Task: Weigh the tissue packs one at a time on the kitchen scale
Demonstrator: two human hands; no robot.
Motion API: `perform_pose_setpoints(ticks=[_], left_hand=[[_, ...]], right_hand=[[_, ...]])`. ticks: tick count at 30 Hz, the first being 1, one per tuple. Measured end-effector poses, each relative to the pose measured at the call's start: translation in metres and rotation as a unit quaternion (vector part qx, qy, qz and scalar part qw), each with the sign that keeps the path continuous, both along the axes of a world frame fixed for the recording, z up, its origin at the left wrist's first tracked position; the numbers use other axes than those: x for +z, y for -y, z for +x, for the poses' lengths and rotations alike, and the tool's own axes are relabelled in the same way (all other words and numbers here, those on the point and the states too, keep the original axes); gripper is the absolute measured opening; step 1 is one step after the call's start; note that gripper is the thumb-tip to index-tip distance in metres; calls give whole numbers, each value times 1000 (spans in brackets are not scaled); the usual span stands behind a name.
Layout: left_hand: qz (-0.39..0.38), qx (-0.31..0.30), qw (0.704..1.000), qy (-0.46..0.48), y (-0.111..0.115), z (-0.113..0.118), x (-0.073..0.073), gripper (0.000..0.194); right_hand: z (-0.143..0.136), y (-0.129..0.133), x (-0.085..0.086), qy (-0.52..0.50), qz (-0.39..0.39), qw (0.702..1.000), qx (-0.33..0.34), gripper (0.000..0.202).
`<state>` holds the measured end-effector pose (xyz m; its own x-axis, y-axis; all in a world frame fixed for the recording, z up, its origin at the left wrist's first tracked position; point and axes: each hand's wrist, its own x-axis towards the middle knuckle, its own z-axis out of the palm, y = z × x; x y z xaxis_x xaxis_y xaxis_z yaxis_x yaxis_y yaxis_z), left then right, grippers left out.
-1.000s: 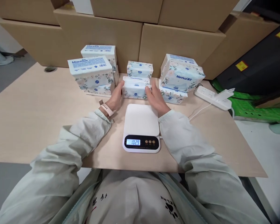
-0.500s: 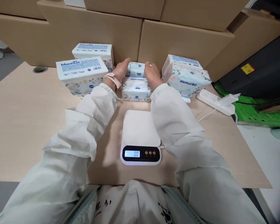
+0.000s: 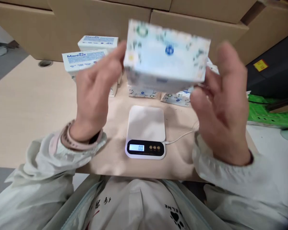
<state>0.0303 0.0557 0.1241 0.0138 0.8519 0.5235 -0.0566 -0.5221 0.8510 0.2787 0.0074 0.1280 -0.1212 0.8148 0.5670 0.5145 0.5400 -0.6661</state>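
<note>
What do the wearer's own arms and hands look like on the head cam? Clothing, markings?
Left hand and right hand are ungloved. Both arms have loose, wrinkled, pale grey-green sleeves with gathered cuffs. A pale pink strap circles the left wrist. No markings or cables visible on the sleeves.

The scale [image 3: 147, 123] is on the table [image 3: 33, 111], its cord [image 3: 180, 138] to the right. Other packs [image 3: 85, 59] sit behind it, left, middle and right, with boxes [image 3: 103, 20] behind them. The held pack [image 3: 168, 54] is between the left hand [image 3: 93, 92] and right hand [image 3: 225, 108].
</note>
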Motion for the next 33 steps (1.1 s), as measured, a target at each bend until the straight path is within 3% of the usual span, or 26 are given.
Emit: perform_pose_setpoints(ticks=[3,7,9,12,14,17,22,27,33], left_hand=[[-12,-27,999,-19,44,-8,-35,27],[-108,-1,992,-60,66,-16,-71,37],[-124,4,989,-82,65,-20,-83,43],[-75,38,994,-72,52,-28,-104,44],[-46,76,995,-47,41,-34,-119,44],[-77,97,992,-24,29,-43,-136,48],[-153,87,984,-20,28,-45,-137,50],[-167,72,983,-18,32,-41,-131,49],[-170,55,984,-23,34,-43,-133,48]], right_hand=[[4,48,-39,9,-29,999,-22,72],[3,67,-85,-2,-74,997,-35,70],[3,64,-101,-22,-92,995,-41,67],[11,53,-120,-72,-64,993,-64,62],[18,42,-133,-113,-28,988,-103,55],[28,31,-147,-168,-18,971,-169,46],[34,28,-150,-215,-18,959,-184,38],[34,29,-147,-212,-25,958,-192,38],[34,28,-149,-215,-21,955,-204,33]])
